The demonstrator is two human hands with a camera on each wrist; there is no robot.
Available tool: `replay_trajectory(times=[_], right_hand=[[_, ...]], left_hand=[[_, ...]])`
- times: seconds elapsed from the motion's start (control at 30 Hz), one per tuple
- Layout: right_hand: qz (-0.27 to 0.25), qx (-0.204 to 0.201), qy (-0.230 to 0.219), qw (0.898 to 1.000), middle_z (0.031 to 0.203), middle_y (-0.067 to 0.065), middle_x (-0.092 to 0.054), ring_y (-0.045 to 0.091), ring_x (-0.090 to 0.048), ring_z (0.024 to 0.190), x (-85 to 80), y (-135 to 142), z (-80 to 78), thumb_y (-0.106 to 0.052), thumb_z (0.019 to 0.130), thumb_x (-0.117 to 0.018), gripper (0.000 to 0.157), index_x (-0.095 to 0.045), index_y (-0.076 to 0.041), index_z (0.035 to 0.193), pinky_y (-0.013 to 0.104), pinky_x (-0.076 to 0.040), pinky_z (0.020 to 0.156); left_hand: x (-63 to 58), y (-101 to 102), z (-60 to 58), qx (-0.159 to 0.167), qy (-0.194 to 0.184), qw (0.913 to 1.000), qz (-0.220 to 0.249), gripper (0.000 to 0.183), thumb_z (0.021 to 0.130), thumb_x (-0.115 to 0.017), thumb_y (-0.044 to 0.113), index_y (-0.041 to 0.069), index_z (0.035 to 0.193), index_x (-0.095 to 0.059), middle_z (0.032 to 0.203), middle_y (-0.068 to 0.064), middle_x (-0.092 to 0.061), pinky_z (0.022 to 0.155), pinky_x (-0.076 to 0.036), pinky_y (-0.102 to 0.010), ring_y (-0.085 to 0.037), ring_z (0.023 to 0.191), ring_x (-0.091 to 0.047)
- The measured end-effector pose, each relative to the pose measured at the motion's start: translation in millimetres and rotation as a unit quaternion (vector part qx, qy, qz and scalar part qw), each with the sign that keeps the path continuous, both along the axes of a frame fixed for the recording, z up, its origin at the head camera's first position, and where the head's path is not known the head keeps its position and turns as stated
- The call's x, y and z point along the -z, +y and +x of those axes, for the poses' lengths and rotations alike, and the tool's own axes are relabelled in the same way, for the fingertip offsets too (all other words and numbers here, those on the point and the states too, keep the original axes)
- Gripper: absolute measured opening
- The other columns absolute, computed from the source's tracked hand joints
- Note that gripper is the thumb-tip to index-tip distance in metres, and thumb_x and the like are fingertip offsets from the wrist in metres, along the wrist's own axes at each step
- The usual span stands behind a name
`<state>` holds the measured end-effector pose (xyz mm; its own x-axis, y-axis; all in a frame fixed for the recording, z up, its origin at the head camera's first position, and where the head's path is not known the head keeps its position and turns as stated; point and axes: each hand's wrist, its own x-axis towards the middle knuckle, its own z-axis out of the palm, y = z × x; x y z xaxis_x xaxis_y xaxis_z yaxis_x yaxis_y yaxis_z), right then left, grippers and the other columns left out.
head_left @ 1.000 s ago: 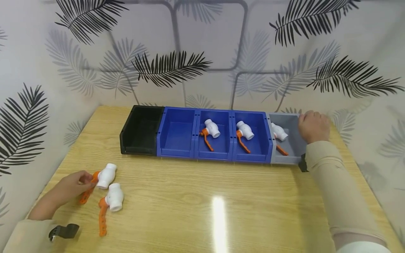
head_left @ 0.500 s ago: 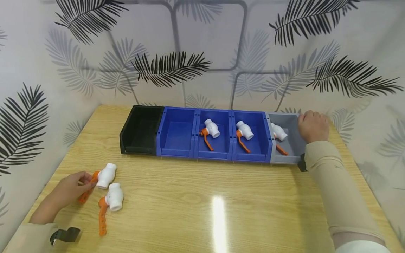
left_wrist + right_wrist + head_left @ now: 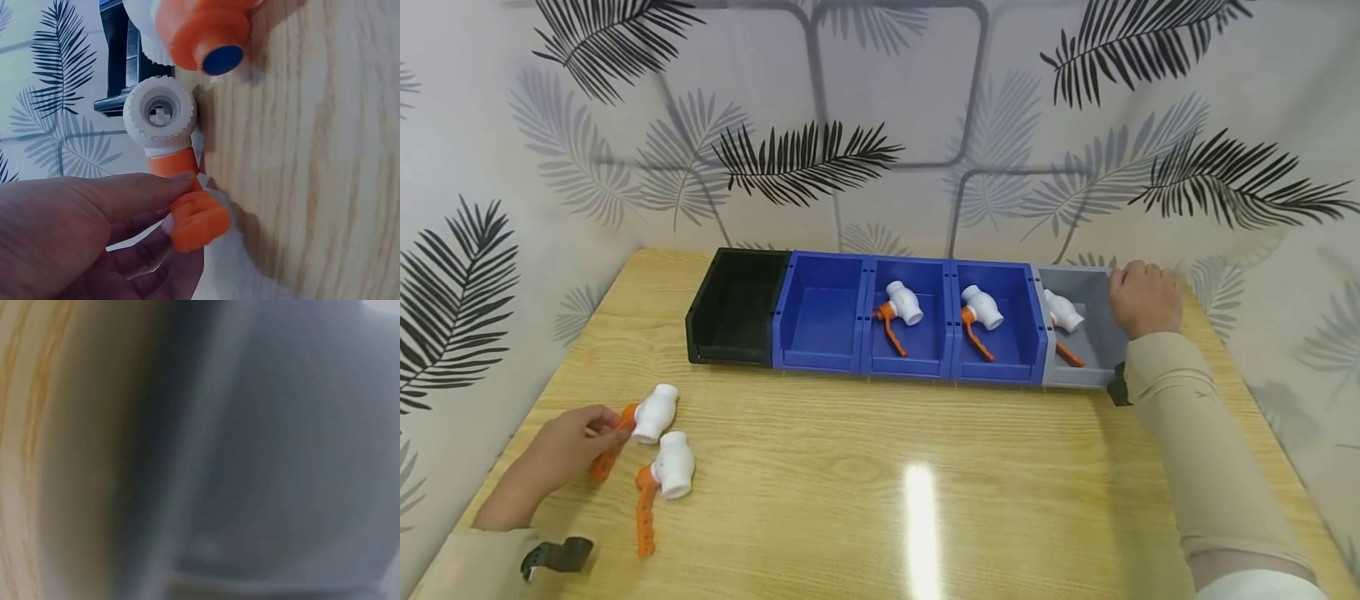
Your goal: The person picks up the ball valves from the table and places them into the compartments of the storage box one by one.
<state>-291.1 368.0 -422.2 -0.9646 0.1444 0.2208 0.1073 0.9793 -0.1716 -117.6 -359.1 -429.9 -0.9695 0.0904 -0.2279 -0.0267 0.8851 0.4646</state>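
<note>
In the head view, my left hand (image 3: 568,450) is at the lower left, pinching the orange handle of a white ball valve (image 3: 656,414) between thumb and fingers. The left wrist view shows the thumb across that orange handle (image 3: 200,226), with the valve's round white opening (image 3: 161,111) facing the camera. A second ball valve (image 3: 675,467) lies on the table just beside it, handle towards me. Far right, my right hand (image 3: 1146,298) grips the right side of a grey bin (image 3: 1096,337), fingers curled over the wall. That wall blurs across the right wrist view; the fingertips are hidden.
Left of the grey bin, a row runs on with several blue bins (image 3: 822,321) and a black bin (image 3: 737,308). Ball valves lie in two blue bins, such as this valve (image 3: 982,307), and in the grey one. A patterned cloth (image 3: 880,100) hangs behind the wooden table (image 3: 820,483).
</note>
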Motion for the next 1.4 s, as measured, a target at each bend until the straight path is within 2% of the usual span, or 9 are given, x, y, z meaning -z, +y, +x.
replay_trajectory(times=[0.23,0.4,0.6,0.8,0.93,1.2,1.4], right_hand=[[-0.008,-0.005,-0.002,1.0,0.089,0.032,-0.047,0.049,-0.044,0.089,-0.3,0.8,1.0,-0.028,0.099,-0.017,0.05,-0.047,0.012,0.093,0.059,-0.03,0.083],[-0.015,-0.007,-0.011,1.0,0.091,0.031,-0.047,0.049,-0.044,0.09,-2.4,-1.4,1.0,-0.028,0.099,-0.017,0.05,-0.047,0.013,0.096,0.058,-0.031,0.084],[-0.021,-0.003,-0.017,1.0,0.093,0.032,-0.048,0.049,-0.044,0.091,-3.6,-3.1,-1.0,-0.028,0.099,-0.019,0.049,-0.047,0.012,0.097,0.059,-0.03,0.084],[-0.026,-0.002,-0.025,0.999,0.095,0.032,-0.048,0.05,-0.044,0.093,-2.7,-3.1,-3.4,-0.03,0.098,-0.017,0.051,-0.047,0.012,0.099,0.06,-0.03,0.083],[-0.02,-0.005,-0.014,1.0,0.092,0.033,-0.049,0.05,-0.045,0.09,0.6,0.2,-4.5,-0.029,0.098,-0.017,0.052,-0.048,0.012,0.096,0.06,-0.032,0.08],[-0.018,-0.004,-0.016,1.0,0.093,0.033,-0.049,0.051,-0.045,0.091,1.6,1.6,-5.7,-0.029,0.098,-0.017,0.052,-0.048,0.012,0.096,0.06,-0.032,0.081],[-0.021,0.001,-0.022,1.0,0.094,0.033,-0.049,0.051,-0.045,0.092,1.1,2.4,-4.9,-0.03,0.099,-0.017,0.053,-0.048,0.012,0.097,0.061,-0.032,0.081]], left_hand=[[-3.4,1.4,0.5,-0.002,0.009,1.0,0.002,0.037,0.092,-0.058,0.031,-0.005,0.103,-0.059,0.088,-0.008,-0.061,0.059,-0.044,-0.033,-0.027,0.081,-0.058],[-1.7,0.2,1.1,-0.005,0.026,0.9996,-0.003,0.037,0.093,-0.056,0.031,-0.005,0.101,-0.06,0.086,-0.007,-0.06,0.057,-0.043,-0.031,-0.022,0.075,-0.055],[-1.7,3.3,1.5,-0.005,0.087,0.9962,0.003,0.029,0.094,-0.055,0.024,-0.005,0.098,-0.059,0.081,-0.007,-0.059,0.051,-0.04,-0.026,-0.017,0.067,-0.049],[-8.3,11.9,-0.7,-0.019,0.154,0.9878,0.009,0.023,0.093,-0.056,0.016,-0.006,0.098,-0.058,0.083,-0.01,-0.059,0.051,-0.041,-0.024,-0.018,0.067,-0.05],[-18.1,25.0,-3.3,-0.024,0.18,0.9832,0.018,0.022,0.092,-0.058,0.015,-0.006,0.097,-0.058,0.085,-0.012,-0.059,0.052,-0.042,-0.023,-0.02,0.069,-0.051],[-30.2,63.4,-6.1,-0.025,0.183,0.9818,0.046,0.018,0.09,-0.06,0.012,-0.004,0.099,-0.058,0.08,-0.01,-0.057,0.049,-0.042,-0.023,-0.019,0.063,-0.049],[-43.2,102.4,-9.0,-0.021,0.196,0.9788,0.055,0.012,0.087,-0.061,0.009,-0.001,0.094,-0.059,0.081,-0.009,-0.058,0.053,-0.044,-0.024,-0.02,0.066,-0.05]])
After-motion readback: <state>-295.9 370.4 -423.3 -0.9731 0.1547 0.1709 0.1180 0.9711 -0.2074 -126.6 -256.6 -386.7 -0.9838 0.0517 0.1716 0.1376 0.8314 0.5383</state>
